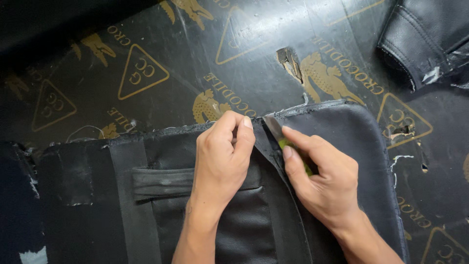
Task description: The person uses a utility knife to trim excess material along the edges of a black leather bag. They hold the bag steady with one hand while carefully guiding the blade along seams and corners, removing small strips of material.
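**Two hands at the top edge of a black bag panel**

We see a black bag panel (337, 146) lying flat on a dark printed sheet (171, 44) with gold triangle and reptile motifs. Both hands meet at the panel's upper edge, near the middle of the view.

Our left hand (222, 159) rests knuckles-up on the panel. Its fingers (239, 142) are curled in and pressed close together, and the thumb tip (247, 122) sits at the frayed top edge, pinning the material down beside a diagonal strip of black edging (273, 166). We cannot tell whether this hand pinches the fabric or only presses on it.

Our right hand (325, 181) is closed around a small knife (274, 128). The forefinger lies stretched along the top of the tool, the thumb presses from the side, and the other fingers are folded under. A bit of yellow-green handle shows between thumb and forefinger, and the grey blade points up and left, its tip at the seam just beside the left thumb. The two hands are nearly touching.

On the left part of the panel a vertical black strap (132, 195) crosses a horizontal band (161, 181). A second black leather piece (430, 34) lies at the upper right corner, well apart from the hands. The sheet shows a torn hole (289, 61) above the panel.
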